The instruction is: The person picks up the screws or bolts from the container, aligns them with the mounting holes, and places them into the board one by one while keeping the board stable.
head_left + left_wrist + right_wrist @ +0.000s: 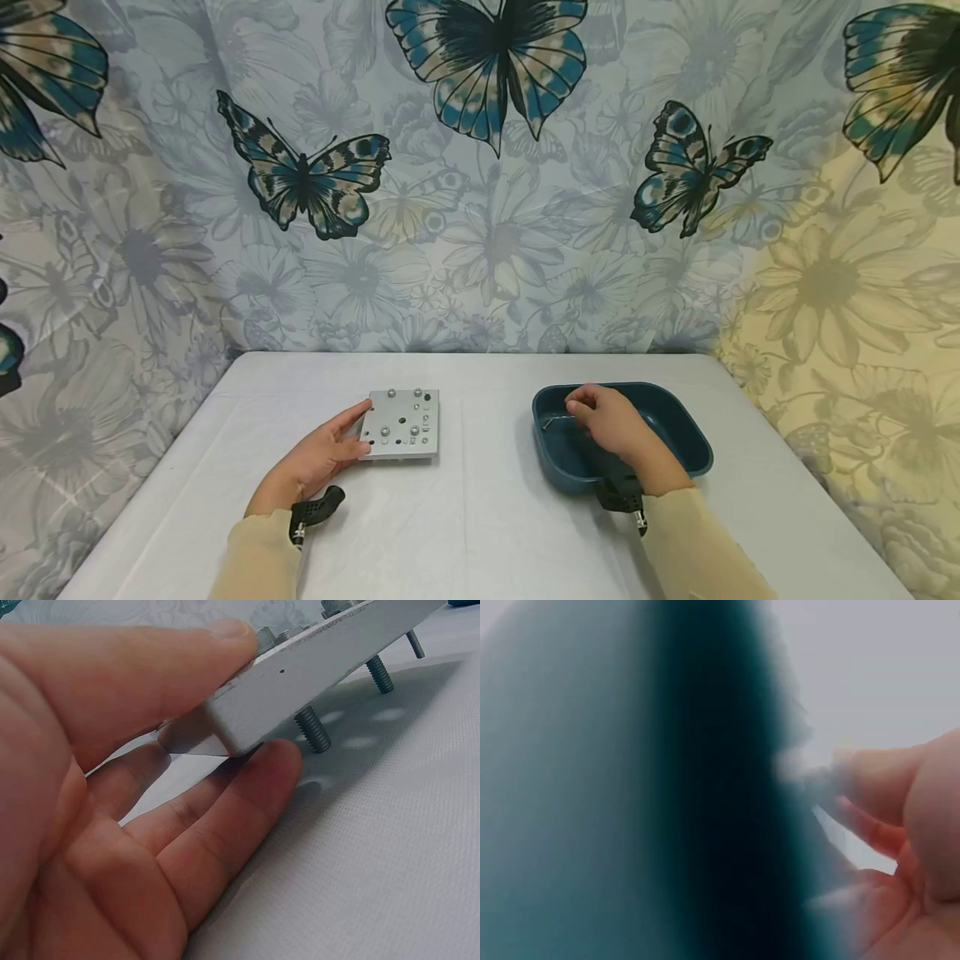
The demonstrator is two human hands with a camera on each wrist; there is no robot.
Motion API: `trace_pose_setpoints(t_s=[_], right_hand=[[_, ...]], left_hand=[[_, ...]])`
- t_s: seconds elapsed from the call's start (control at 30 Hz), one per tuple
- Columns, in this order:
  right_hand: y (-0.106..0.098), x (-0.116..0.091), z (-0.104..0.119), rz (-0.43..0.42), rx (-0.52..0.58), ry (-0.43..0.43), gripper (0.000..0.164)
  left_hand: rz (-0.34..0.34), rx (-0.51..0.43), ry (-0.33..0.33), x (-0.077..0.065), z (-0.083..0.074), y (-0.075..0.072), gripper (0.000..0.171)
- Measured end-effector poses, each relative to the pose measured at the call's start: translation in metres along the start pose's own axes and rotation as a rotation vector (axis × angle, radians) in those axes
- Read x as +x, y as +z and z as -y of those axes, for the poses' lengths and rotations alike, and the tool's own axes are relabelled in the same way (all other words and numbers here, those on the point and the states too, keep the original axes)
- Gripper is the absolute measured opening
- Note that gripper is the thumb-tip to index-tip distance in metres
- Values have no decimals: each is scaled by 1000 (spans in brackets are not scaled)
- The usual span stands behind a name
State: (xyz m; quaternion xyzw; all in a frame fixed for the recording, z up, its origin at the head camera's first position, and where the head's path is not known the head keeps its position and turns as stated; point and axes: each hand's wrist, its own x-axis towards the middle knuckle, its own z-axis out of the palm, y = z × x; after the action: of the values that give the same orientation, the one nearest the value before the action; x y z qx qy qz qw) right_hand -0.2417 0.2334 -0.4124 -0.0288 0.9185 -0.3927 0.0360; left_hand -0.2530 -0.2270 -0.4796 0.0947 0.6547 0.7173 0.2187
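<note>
My left hand [324, 457] grips the left side of a silver metal plate [384, 412], thumb on top and fingers reaching beneath. Several socket-head screws [415, 431] sit in the plate among open holes, and their threaded ends [313, 729] stick out below it over the cloth. Above the dark teal basin [697, 450] is my right hand [611, 421], thumb and forefinger pinched together. A small screw [819, 781] appears between those fingertips in the right wrist view, heavily blurred.
The basin stands on the right of the white-covered table [465, 533], with small thin metal pieces [549, 423] inside near its left wall. Its wall fills much of the right wrist view. Butterfly-print fabric [495, 250] hangs behind and beside the table.
</note>
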Motion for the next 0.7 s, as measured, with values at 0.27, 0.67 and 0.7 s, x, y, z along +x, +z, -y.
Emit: trace_pose_setpoints(t_s=[0.27,0.67,0.7], right_hand=[[-3,7,4,-89,559,133,37],[10,31,44,-81,887,178,37],[14,34,50,-72,889,178,36]], left_hand=[[2,-7,1,-1,1,0,88],[10,-5,4,-1,-1,0,88],[9,-3,4,0,-1,0,88]])
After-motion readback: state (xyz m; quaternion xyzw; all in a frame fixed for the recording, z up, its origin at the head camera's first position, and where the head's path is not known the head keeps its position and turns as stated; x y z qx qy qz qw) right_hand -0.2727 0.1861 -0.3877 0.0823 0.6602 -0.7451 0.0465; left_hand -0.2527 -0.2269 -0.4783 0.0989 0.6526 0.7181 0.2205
